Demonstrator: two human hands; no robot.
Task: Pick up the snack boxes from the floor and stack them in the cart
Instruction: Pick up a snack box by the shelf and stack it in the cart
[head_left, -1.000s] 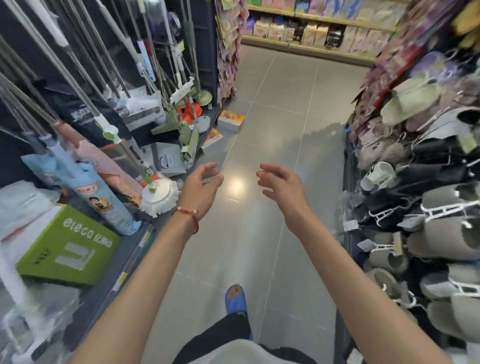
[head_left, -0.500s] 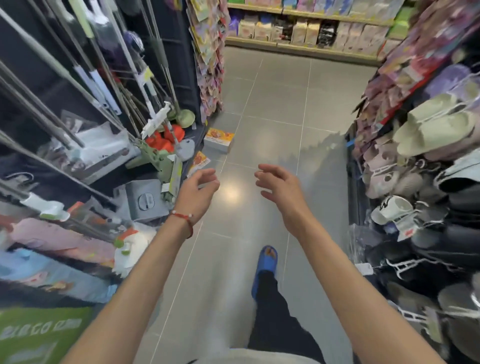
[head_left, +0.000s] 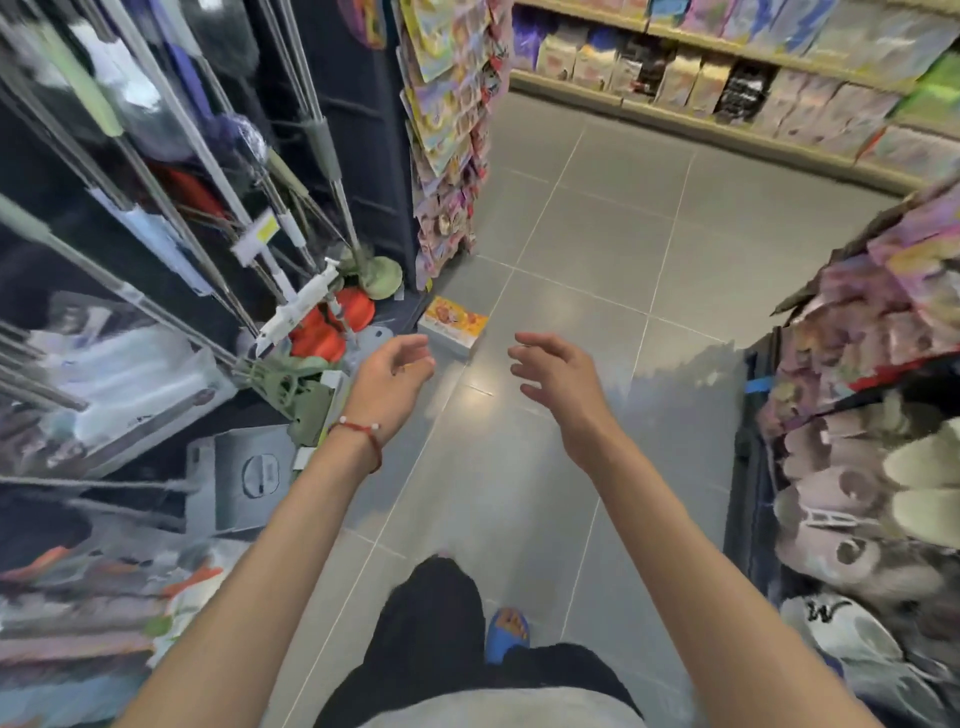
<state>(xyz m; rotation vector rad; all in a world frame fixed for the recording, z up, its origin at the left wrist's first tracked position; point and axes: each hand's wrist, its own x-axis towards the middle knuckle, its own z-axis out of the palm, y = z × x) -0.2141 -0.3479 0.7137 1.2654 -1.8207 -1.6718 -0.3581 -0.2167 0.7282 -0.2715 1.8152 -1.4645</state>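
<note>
A blue sandal (head_left: 506, 631) stepped forward on the grey floor (head_left: 571, 234) as a person walked up a shop aisle toward a snack box (head_left: 453, 325). Just short of the box, the left hand (head_left: 395, 374), with a red bracelet (head_left: 363, 434) at its wrist, and the right hand (head_left: 558, 374) were held out. The fingers of both were loosely curled and spread, gripping nothing. The box lay flat on the floor, untouched. Mops (head_left: 322, 322) stood left of the box, and a stocked shelf (head_left: 727, 78) ran well beyond it. Over the past second the box had drawn much nearer to the hands, which had kept the same empty reach. The approach looked nearly done, with the pickup still to come. No cart was in view.
</note>
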